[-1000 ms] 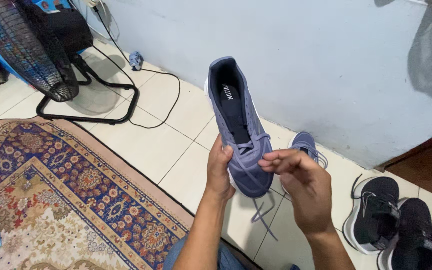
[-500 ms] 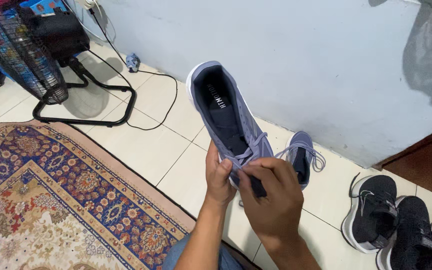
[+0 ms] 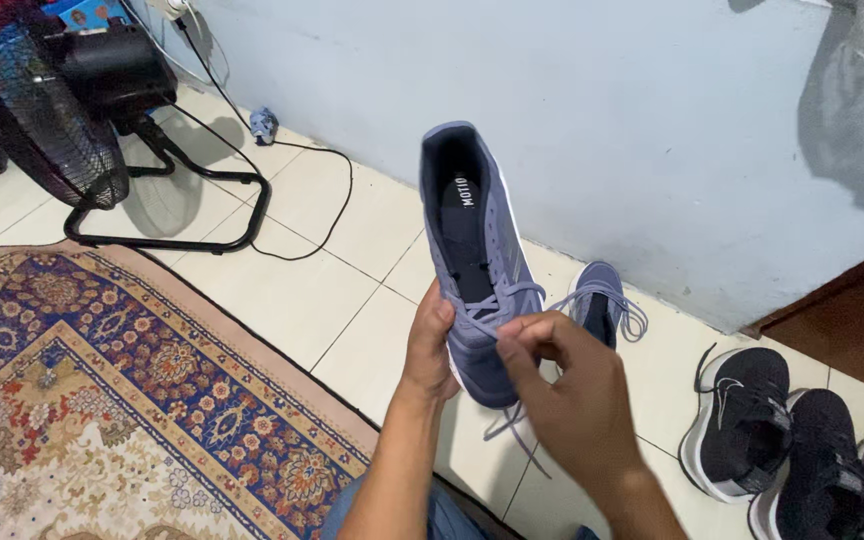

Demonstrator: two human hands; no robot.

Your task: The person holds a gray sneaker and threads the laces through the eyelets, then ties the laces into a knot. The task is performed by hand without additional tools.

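A blue-grey sneaker (image 3: 477,265) is held up in front of the body, above the tiled floor (image 3: 292,290), with its opening turned towards the camera. Its long axis runs from the heel at about 12 o'clock down to the toe at about 6 o'clock, leaning slightly to the left at the top. The left hand (image 3: 430,350) is closed around the toe half from the 9 o'clock side, the thumb laid over the upper and the remaining fingers hidden beneath the sole. The right hand (image 3: 567,395) is placed at the 4 o'clock side of the sneaker, and its thumb and forefinger are pinched together at the laces (image 3: 497,305) just below the tongue; whether a lace is actually caught between them cannot be told for certain. Loose lace ends are seen hanging under the toe. A second blue-grey sneaker (image 3: 597,310) lies on the floor beyond the right hand, near the wall (image 3: 602,120).
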